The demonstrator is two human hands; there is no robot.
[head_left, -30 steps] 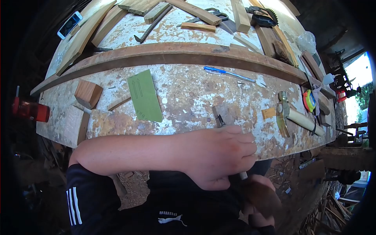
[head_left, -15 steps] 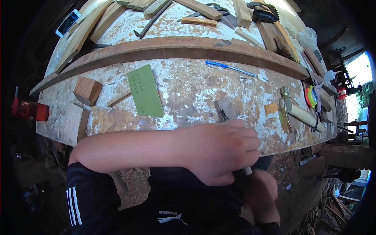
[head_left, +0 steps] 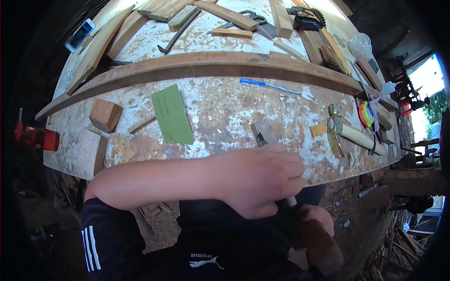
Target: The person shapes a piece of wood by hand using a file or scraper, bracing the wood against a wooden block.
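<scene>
My left hand [head_left: 267, 180] is closed around a chisel, at the front edge of the workbench. The butt of the chisel's handle [head_left: 291, 201] sticks out below the fist, and its dark metal blade [head_left: 260, 139] shows above the knuckles, beside a small greyish wood piece [head_left: 274, 131]. Most of the chisel is hidden by the hand. Lower right, beyond the bench edge, my right hand [head_left: 319, 218] grips a brown wooden block [head_left: 323, 248]; its fingers are partly hidden. Left of the fist lies a green paper sheet [head_left: 172, 114] with drawn outlines.
On the right lie a hammer [head_left: 358, 136] and a tape measure [head_left: 365, 114]. A blue pen [head_left: 269, 86] rests before a long timber [head_left: 206, 65] spanning the workbench [head_left: 220, 112]. Wood blocks [head_left: 105, 114] stand at left, near a red container [head_left: 40, 136]. Boards and a saw [head_left: 267, 30] lie behind.
My right hand with the wooden block has swung slightly lower, and the block now shows more clearly. My left hand still holds the chisel; the view has shifted slightly.
</scene>
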